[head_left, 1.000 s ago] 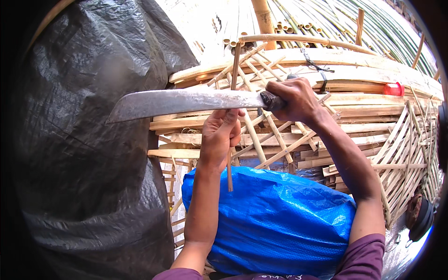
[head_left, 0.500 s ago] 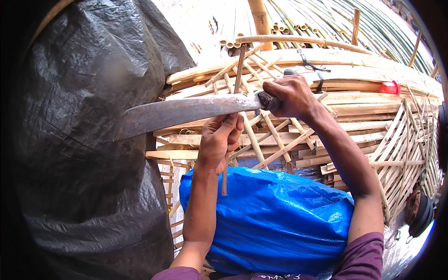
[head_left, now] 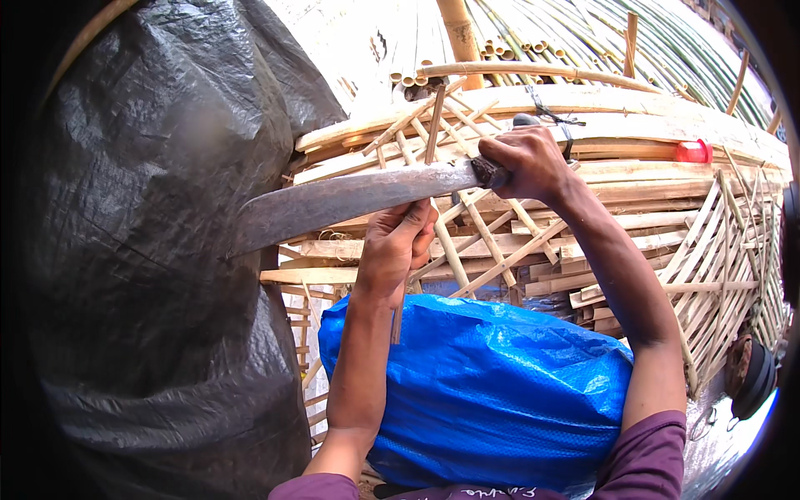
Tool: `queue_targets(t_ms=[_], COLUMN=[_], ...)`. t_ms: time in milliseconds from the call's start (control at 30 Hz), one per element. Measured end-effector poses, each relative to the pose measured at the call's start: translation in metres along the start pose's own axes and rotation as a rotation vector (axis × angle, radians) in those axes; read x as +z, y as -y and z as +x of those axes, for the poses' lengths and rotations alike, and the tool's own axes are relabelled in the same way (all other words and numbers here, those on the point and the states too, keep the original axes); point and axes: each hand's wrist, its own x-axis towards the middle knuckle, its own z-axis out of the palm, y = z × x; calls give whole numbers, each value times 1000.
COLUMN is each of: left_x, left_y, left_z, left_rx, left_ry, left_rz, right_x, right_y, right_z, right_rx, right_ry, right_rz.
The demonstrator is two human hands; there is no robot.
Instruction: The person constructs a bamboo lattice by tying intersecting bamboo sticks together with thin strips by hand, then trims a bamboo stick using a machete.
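Note:
My right hand (head_left: 528, 164) is closed round the dark handle of a machete (head_left: 358, 197), whose broad, worn blade points left. Pinched in my left hand (head_left: 400, 246), just below the blade, is a narrow bamboo strip (head_left: 435, 125). The strip stands nearly upright in the picture; its top shows beyond the blade and its lower end shows below my hand. The blade crosses the strip and hides part of it. Over my lap lies a blue plastic sheet (head_left: 500, 383).
Split bamboo slats (head_left: 633, 193) are stacked ahead, with crossed lattice strips (head_left: 479, 225) over them. A black tarp (head_left: 158, 275) hangs at the left. A red cup (head_left: 693, 152) lies on the slats. More strips (head_left: 708, 267) lean at the right; green poles (head_left: 567, 42) lie beyond.
The machete has slid to the right along with my right hand, so less blade extends to the left. My left hand keeps its pinch on the strip, having shifted only slightly.

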Motion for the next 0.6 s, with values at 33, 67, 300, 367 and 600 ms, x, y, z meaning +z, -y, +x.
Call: queue_targets(t_ms=[33, 67, 300, 367, 600], left_x=[0, -1, -12, -14, -9], left_y=[0, 0, -18, -23, -11], left_z=[0, 1, -15, -17, -1], left_rx=[1, 3, 108, 163, 150], left_ry=[0, 4, 47, 89, 24], left_rz=[0, 4, -6, 6, 74], right_x=[-1, -1, -15, -32, -15], right_y=[0, -1, -46, -56, -15], right_z=[0, 1, -30, -38, -11], right_rx=[0, -5, 393, 536, 575], right_ry=[0, 3, 1, -71, -157], right_rz=[0, -12, -68, -87, 207])
